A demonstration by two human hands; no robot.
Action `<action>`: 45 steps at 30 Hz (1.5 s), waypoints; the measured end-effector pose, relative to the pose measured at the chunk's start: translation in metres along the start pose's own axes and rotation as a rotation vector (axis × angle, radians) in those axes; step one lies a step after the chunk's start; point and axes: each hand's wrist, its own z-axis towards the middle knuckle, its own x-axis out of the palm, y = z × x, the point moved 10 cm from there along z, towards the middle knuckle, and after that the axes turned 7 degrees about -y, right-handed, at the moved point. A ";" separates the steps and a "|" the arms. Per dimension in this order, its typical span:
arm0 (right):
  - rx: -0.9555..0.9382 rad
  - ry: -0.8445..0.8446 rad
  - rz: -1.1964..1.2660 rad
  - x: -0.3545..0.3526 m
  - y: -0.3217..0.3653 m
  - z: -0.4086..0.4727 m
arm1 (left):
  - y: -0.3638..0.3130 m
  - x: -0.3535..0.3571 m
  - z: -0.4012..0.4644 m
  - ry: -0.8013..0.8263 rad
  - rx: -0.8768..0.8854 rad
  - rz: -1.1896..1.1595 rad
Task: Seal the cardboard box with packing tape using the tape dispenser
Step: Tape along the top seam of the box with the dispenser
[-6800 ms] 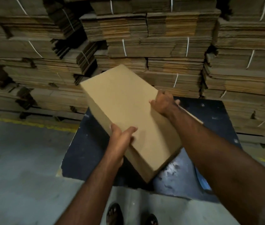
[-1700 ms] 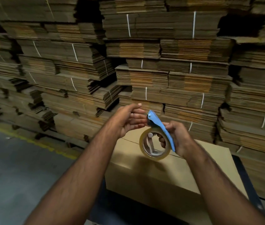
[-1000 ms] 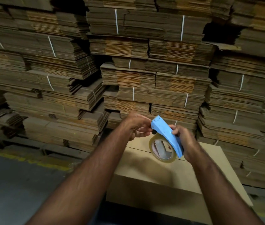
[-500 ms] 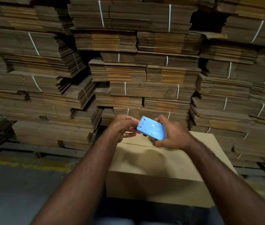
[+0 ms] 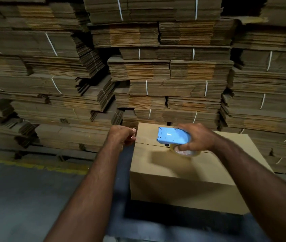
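Note:
A closed brown cardboard box (image 5: 182, 173) stands on a dark table, its flap seam running across the top. My right hand (image 5: 197, 138) grips a blue tape dispenser (image 5: 172, 136) with a roll of clear tape (image 5: 185, 151) under it, low over the seam near the box's middle. My left hand (image 5: 123, 137) is at the box's left end with curled fingers pinched at the seam edge. The tape end itself is too thin to make out.
A wall of strapped bundles of flattened cardboard (image 5: 156, 75) rises just behind the box. The dark table (image 5: 173, 224) shows below and left of the box. Grey concrete floor (image 5: 16, 198) with a yellow line lies to the left.
The dispenser has come down onto the box top and shifted right along the seam. My left hand has moved away from it to the box's left edge.

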 end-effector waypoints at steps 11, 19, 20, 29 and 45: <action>0.012 0.122 -0.093 0.031 0.018 0.049 | 0.047 -0.009 0.028 -0.051 -0.077 -0.041; -0.003 0.152 -0.146 0.035 0.018 0.060 | 0.068 -0.008 0.044 -0.046 -0.053 -0.053; 0.002 0.156 -0.153 0.034 0.017 0.061 | 0.069 -0.006 0.046 -0.038 -0.052 -0.058; 0.077 0.196 -0.189 0.046 0.016 0.067 | 0.092 0.014 0.042 0.033 -0.080 -0.022; 0.138 0.285 -0.214 0.049 0.026 0.070 | 0.060 0.002 0.019 -0.102 0.190 0.540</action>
